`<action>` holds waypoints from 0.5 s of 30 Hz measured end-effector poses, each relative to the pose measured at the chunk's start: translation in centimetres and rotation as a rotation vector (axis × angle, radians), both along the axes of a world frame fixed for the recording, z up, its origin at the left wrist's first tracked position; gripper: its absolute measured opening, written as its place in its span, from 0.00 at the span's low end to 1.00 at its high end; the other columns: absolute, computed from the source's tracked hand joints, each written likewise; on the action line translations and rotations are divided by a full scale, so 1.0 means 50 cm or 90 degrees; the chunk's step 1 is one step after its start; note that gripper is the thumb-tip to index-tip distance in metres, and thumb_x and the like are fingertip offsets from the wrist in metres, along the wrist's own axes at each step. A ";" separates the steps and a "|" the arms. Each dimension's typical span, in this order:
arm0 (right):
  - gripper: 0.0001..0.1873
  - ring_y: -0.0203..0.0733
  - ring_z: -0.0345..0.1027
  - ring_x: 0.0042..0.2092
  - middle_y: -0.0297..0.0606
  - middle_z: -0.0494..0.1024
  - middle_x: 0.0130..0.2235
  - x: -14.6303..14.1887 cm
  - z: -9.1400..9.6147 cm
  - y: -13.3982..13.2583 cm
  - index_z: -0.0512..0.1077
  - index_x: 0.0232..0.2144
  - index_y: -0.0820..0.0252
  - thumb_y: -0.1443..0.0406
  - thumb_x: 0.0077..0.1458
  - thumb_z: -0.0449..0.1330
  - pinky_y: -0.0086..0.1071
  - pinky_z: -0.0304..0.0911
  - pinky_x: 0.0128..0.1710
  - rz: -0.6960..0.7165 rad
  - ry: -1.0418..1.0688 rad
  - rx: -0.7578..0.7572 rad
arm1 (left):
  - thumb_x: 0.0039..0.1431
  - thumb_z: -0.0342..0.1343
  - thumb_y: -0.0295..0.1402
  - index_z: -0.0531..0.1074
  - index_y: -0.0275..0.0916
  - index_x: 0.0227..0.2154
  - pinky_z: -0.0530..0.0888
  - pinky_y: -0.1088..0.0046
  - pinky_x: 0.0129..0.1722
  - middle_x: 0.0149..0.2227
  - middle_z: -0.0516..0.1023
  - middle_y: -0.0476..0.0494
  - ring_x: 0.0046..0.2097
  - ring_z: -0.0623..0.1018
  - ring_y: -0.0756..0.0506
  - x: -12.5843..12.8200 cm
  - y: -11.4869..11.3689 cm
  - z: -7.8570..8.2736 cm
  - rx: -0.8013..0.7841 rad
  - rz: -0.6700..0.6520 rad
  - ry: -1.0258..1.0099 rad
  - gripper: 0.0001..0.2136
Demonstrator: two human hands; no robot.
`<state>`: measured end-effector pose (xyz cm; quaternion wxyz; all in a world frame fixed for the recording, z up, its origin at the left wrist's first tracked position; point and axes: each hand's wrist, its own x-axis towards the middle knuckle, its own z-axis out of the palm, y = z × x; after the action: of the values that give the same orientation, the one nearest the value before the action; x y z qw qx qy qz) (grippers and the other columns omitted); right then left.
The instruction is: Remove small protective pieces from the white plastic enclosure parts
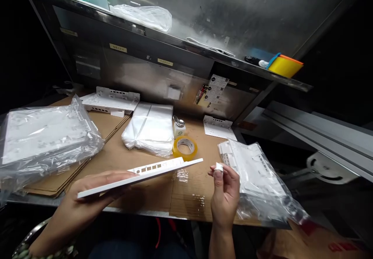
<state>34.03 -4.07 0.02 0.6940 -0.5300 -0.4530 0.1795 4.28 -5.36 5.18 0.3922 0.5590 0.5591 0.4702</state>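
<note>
Head view: your left hand (87, 200) cradles the thin, stiff, light-looking white panel (140, 175) from beneath, right hand (224, 189) pinching a small white wad (218, 167).

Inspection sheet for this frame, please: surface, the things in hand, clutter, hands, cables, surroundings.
Surface: cardboard-covered bench, a taped seam near the front edge.
Things in hand: white panel held flat, edge-on to the camera; small white wad.
Clutter: bagged panels at left and at right, bag stack, tape roll, small bottle, loose panels at the back.
Hands: left hand under the panel; right hand pinching the wad.
Cables: nothing seen on the bench.
Surroundings: metal shelf above with a yellow tub; dark room.
</note>
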 end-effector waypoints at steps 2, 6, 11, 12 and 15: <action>0.10 0.34 0.75 0.39 0.33 0.81 0.42 -0.001 0.016 -0.008 0.73 0.49 0.53 0.60 0.66 0.62 0.33 0.69 0.44 0.005 0.003 0.020 | 0.53 0.67 0.46 0.86 0.54 0.35 0.80 0.69 0.49 0.41 0.87 0.47 0.46 0.84 0.38 -0.004 0.001 0.006 0.031 -0.029 0.020 0.09; 0.10 0.32 0.74 0.36 0.32 0.81 0.41 -0.008 0.034 -0.023 0.73 0.49 0.51 0.62 0.66 0.62 0.29 0.68 0.38 0.042 -0.004 0.038 | 0.56 0.67 0.41 0.86 0.55 0.38 0.80 0.74 0.45 0.41 0.88 0.49 0.44 0.86 0.41 -0.011 0.013 -0.002 0.094 -0.082 0.000 0.07; 0.10 0.30 0.71 0.31 0.32 0.81 0.40 -0.032 0.053 -0.034 0.72 0.50 0.51 0.64 0.67 0.61 0.26 0.66 0.30 0.091 -0.017 0.052 | 0.61 0.64 0.33 0.84 0.56 0.44 0.79 0.77 0.47 0.45 0.87 0.51 0.46 0.85 0.44 -0.023 0.020 -0.022 0.178 -0.164 0.030 0.11; 0.10 0.30 0.71 0.31 0.33 0.81 0.42 -0.041 0.058 -0.035 0.71 0.50 0.50 0.64 0.68 0.60 0.25 0.67 0.30 0.120 -0.023 0.056 | 0.62 0.64 0.32 0.83 0.57 0.46 0.79 0.76 0.49 0.46 0.87 0.51 0.48 0.85 0.44 -0.027 0.021 -0.025 0.184 -0.174 0.031 0.12; 0.10 0.30 0.73 0.30 0.38 0.79 0.53 -0.073 0.072 -0.035 0.68 0.52 0.49 0.64 0.70 0.55 0.26 0.68 0.27 0.266 -0.042 0.040 | 0.63 0.62 0.29 0.81 0.57 0.49 0.79 0.73 0.52 0.49 0.86 0.52 0.50 0.84 0.43 -0.036 0.024 -0.031 0.218 -0.216 0.051 0.16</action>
<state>30.40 -5.82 3.63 0.6428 -0.4081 -0.5807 0.2881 2.50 -4.18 3.61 0.3425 0.7216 0.3842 0.4629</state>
